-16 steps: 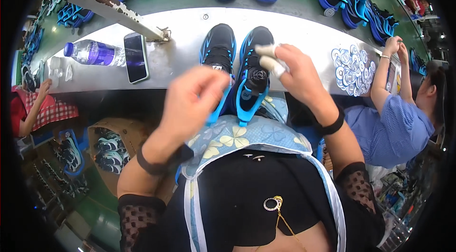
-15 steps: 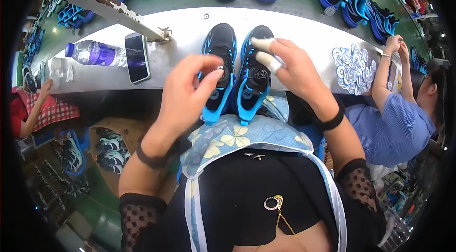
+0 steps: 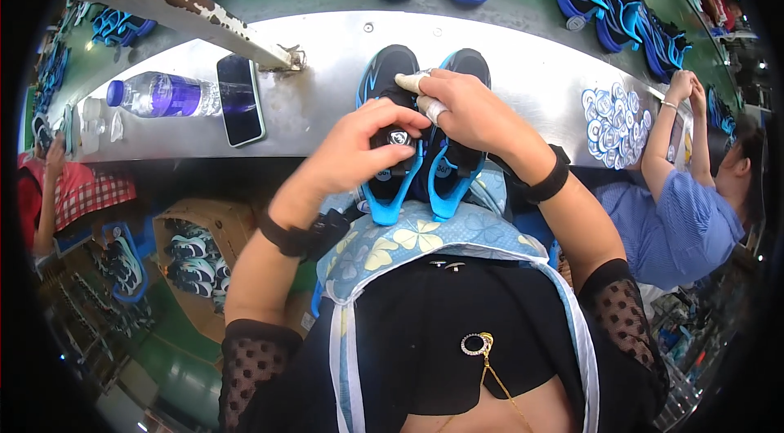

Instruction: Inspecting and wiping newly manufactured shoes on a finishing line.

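My left hand (image 3: 359, 147) pinches the dial (image 3: 398, 137) on the left shoe (image 3: 385, 135); right hand (image 3: 469, 110), just beside, presses taped fingers (image 3: 430, 109) together, steadying it.

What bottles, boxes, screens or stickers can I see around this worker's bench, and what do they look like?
Water bottle: lying on the metal bench, left; clear, purple label, blue cap.
Phone: beside the bottle; dark, blank screen.
Round stickers: heap on the bench, right; white and blue.
Cardboard box: below the bench, left; brown, holding shoes.

phone (image 3: 240, 100) left, bare shelf (image 3: 531, 78) right
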A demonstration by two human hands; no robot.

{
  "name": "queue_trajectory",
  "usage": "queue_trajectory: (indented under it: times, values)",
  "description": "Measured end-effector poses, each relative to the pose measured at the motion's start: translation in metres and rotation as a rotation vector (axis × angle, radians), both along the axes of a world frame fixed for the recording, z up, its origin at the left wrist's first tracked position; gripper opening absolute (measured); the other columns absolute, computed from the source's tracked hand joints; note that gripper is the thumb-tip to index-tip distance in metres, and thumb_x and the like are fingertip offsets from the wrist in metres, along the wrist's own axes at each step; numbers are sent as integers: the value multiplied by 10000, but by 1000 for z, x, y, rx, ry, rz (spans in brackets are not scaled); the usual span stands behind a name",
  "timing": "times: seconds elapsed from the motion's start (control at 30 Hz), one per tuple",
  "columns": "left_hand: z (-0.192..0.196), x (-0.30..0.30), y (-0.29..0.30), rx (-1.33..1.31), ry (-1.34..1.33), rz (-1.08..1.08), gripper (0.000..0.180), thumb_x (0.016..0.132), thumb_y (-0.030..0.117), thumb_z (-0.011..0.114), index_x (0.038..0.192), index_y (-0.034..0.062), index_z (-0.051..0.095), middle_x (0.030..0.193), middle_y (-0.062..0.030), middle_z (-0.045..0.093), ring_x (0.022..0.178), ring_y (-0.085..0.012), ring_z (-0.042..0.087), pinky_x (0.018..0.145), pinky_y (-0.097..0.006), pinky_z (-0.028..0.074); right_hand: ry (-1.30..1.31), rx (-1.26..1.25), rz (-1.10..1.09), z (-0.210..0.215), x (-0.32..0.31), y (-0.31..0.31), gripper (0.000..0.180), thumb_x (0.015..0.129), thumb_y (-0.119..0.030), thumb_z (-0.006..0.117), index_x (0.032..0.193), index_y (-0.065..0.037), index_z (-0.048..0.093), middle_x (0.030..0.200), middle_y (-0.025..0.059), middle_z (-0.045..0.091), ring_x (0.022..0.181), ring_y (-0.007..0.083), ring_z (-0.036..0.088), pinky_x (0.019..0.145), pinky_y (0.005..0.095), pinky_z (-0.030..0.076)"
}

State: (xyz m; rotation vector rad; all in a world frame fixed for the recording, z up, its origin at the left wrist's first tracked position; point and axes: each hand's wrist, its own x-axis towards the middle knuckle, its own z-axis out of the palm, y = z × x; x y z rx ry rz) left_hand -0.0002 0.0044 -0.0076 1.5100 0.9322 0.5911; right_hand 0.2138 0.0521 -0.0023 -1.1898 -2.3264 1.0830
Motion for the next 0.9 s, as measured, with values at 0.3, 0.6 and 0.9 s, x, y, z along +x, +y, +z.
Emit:
queue_trajectory:
  times: [0.3,0.6,0.9]
  values:
    - [-7,-11,8,6,-76,-109,493,793,72,699,1271,71,576,1102,-49,616,1089,-143,525,876,-257,396,25,-19,-59,-7,2,1,413,848,29,564,1250,-46,619,1045,196,650,966,362,628,827,399,498]
    - [-2,0,4,94,5,-52,413,762,113,743,1162,49,664,1091,-48,596,965,-177,564,900,-309,437,34,-37,-75,-7,1,0,375,862,13,578,1229,-40,634,1073,195,662,952,330,649,837,357,502]
    - [5,3,-12,410,307,256,611,670,212,848,1198,61,581,1138,-77,595,1231,-269,488,1025,-398,373,73,-21,-72,-10,1,1,350,855,-14,597,1202,-26,635,999,200,636,942,381,623,819,423,503]
